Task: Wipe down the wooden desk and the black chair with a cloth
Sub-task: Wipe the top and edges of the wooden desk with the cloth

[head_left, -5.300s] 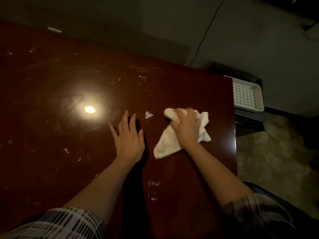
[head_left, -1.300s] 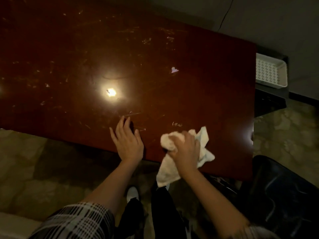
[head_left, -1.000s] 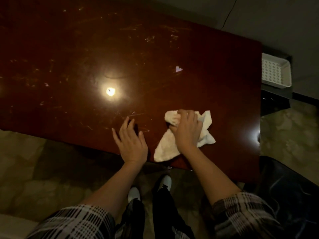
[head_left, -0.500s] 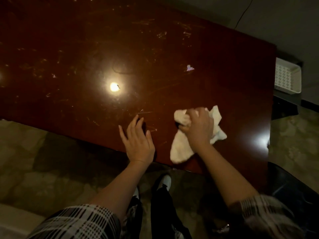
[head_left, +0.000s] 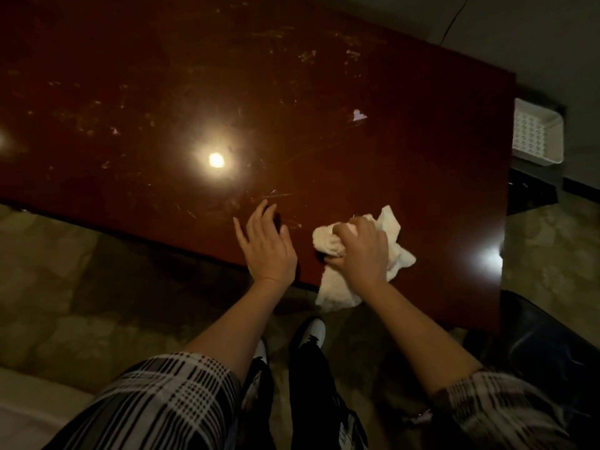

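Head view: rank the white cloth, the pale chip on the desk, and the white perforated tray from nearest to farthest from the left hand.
1. White cloth, just right of the left hand, under the right hand.
2. Pale chip, farther up the desk.
3. White perforated tray, beyond the desk's right edge.

— Hidden under the right hand (head_left: 362, 251): the middle of the white cloth (head_left: 337, 292). Fingertips buried in its folds.

— Cut off at the frame's top and left: the wooden desk (head_left: 406, 151). Black chair (head_left: 545, 358) clipped at the right edge, mostly lost in shadow.

— White tray (head_left: 532, 138) partly behind the desk's corner. Sleeves blurred.
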